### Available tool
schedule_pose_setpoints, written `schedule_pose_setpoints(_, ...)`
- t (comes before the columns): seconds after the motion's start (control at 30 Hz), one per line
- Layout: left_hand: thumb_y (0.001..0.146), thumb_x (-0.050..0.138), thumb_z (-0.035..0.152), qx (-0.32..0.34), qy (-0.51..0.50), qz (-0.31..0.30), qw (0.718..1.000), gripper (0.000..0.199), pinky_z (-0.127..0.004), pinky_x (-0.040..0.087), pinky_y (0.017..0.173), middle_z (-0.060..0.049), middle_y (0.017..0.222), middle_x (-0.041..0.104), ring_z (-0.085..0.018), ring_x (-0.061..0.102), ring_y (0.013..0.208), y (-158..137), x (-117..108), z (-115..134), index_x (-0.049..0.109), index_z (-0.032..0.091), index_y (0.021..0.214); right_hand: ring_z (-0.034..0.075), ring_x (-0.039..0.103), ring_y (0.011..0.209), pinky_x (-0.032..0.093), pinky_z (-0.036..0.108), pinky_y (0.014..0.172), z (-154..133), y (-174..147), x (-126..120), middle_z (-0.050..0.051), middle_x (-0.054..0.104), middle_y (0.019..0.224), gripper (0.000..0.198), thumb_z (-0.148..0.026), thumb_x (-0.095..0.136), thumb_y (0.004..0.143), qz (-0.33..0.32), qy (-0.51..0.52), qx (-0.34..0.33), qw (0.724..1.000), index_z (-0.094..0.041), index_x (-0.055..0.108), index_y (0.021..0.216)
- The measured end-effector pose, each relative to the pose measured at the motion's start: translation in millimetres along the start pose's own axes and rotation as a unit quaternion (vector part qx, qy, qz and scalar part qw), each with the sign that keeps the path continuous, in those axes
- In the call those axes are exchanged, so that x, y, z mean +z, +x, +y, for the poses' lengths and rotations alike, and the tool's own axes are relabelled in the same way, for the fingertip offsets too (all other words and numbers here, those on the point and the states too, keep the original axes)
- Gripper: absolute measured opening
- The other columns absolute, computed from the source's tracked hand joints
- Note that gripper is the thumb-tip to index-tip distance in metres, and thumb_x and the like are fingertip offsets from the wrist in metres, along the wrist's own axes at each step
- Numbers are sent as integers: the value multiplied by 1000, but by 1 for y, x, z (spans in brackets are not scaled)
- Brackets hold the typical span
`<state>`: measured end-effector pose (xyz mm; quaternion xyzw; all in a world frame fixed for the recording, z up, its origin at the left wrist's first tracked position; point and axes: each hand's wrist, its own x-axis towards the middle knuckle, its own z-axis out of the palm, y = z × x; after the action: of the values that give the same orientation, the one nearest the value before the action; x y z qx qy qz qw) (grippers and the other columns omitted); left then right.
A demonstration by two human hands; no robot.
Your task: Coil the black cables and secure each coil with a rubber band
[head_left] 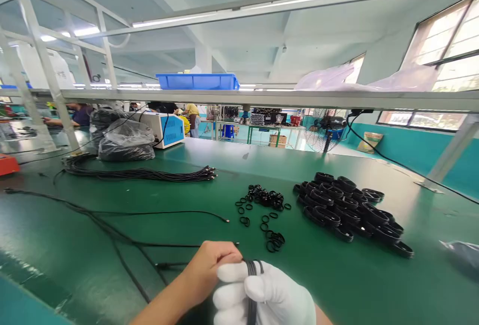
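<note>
At the near edge of the bench, a coiled black cable (252, 285) is in the white-gloved fingers of my right hand (277, 292), its thumb pressed across the strands. My bare left hand (207, 272) is closed against the coil's upper left side, gripping the cable there; its fingertips are partly hidden. Just beyond my hands lie loose small black rings (275, 241), with a larger heap of black rings (265, 196) behind them. Loose black cables (123, 237) stretch over the bench to the left of my hands.
A pile of coiled cables (348, 210) covers part of the green bench (232, 165) at right. At back left are a cable bundle (149, 174), a plastic bag (127, 140) and a blue-and-white machine (168, 130). Overhead, a shelf (269, 99) holds a blue tray (198, 82). People are in the background.
</note>
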<state>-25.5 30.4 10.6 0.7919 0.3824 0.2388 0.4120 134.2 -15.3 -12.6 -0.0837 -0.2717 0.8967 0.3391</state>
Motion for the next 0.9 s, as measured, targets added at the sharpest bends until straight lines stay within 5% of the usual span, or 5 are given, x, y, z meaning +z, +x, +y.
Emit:
schedule_pose_setpoints(0.23,90,29,18,-58,352,57,933,33,-26,38,59,-3,82,65,-19,61,70,-20,21,-6,62,22,87,12,52,67,38,28,64,-31,5,6,0,56,73,23,-24,73,68,81,10,-197,977,-16,57,83)
schedule_pose_setpoints(0.4,82,39,6,3,492,52,869,26,-29,34,54,0,73,63,-20,60,60,-28,46,5,59,22,77,24,59,97,38,42,89,-29,3,-6,13,60,110,54,-30,77,63,245,-51,-186,950,-14,55,110)
schedule_pose_setpoints(0.57,77,59,18,152,515,67,841,10,-29,32,58,1,67,63,-17,56,60,-21,29,16,56,20,68,13,57,71,42,30,73,-16,7,1,2,63,76,38,-27,78,62,215,-146,-107,960,-14,63,94)
schedule_pose_setpoints(0.77,67,73,36,126,357,-74,922,22,-24,34,64,7,67,61,-12,53,64,0,-22,37,58,21,68,20,61,77,42,37,74,-2,2,-1,10,62,84,44,-36,76,62,66,-119,41,990,-8,63,94)
schedule_pose_setpoints(0.9,70,70,27,136,283,-96,945,9,-25,39,75,5,75,63,-14,55,79,7,-30,30,62,22,71,24,65,73,43,43,74,6,2,-10,13,66,79,42,-30,75,61,95,-116,79,985,-6,64,93)
